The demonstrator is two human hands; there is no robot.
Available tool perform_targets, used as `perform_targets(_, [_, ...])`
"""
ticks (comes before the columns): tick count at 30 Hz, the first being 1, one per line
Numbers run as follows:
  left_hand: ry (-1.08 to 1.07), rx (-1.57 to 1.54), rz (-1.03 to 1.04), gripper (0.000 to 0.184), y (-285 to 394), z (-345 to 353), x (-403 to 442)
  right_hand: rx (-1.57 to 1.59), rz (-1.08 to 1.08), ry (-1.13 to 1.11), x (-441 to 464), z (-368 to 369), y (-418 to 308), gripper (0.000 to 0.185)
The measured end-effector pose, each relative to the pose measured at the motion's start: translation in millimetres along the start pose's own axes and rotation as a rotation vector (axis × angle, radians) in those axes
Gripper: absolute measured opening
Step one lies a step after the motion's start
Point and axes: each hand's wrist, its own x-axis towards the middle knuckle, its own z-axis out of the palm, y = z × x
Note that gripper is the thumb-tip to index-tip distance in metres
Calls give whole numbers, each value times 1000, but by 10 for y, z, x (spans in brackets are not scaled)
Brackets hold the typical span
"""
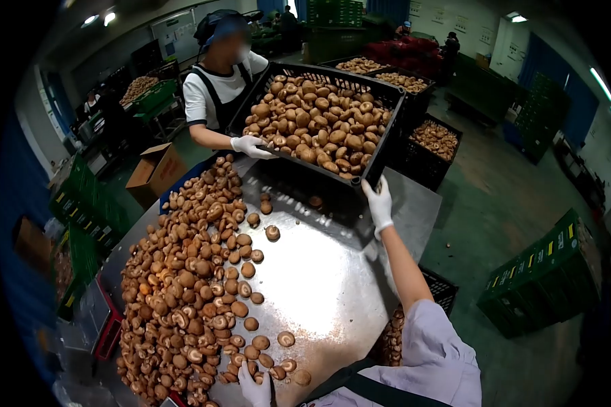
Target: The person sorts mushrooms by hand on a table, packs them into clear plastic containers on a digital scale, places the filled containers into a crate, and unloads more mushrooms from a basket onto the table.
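Observation:
A black plastic crate (360,178) full of brown mushrooms (317,125) is held tilted over the far side of a metal table (305,271). My right hand (379,207), in a white glove, grips its near right corner. A co-worker's gloved hand (253,146) supports the crate's near left edge. Low in the view, my left hand (254,386), also gloved, is among loose mushrooms at the near edge of the pile (183,285). Its fingers are apart, with one mushroom (258,377) visible between them; the lower hand is cut off by the frame.
The co-worker (224,74) stands across the table. Black crates of mushrooms (433,141) stand behind the held one. Stacked green crates (543,271) are to the right, with others (88,203) at left near a cardboard box (156,175). Another mushroom crate (392,339) is beside my right side.

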Motion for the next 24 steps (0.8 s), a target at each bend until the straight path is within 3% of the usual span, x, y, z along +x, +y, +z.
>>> perform_targets(2, [-30,-1,-51,80,4,-19,18,-173,21,157,348,130,-507,84])
perform_targets(3, [18,-9,-64,62,232,-116,-5,-165,33,186,629,134,-297,78])
perform_targets(4, [18,-7,-58,62,466,-295,-35,-156,47,215,857,76,-52,71])
perform_targets(6, [84,-201,166,41,775,-548,-61,-85,-9,159,866,-140,-31,61])
perform_targets(7, [-76,-478,11,57,415,-347,-4,-110,34,162,840,-212,-92,62])
perform_targets(8, [-52,-429,72,51,358,-311,12,-118,77,185,815,-247,-147,60])
perform_targets(10, [-230,-990,-195,51,3,-144,-38,-81,85,178,634,-308,-277,62])
perform_targets(16, [-149,-660,-162,50,673,-458,-38,-217,-74,251,-38,-268,-397,76])
perform_targets(19, [-80,-447,-90,49,848,-525,-21,-271,-51,286,-247,-163,-443,81])
perform_targets(22, [14,-223,30,49,905,-559,-7,-303,-41,327,-358,-93,-447,82])
perform_targets(24, [143,-19,238,44,729,-494,66,-313,-18,347,-381,-84,-457,82])
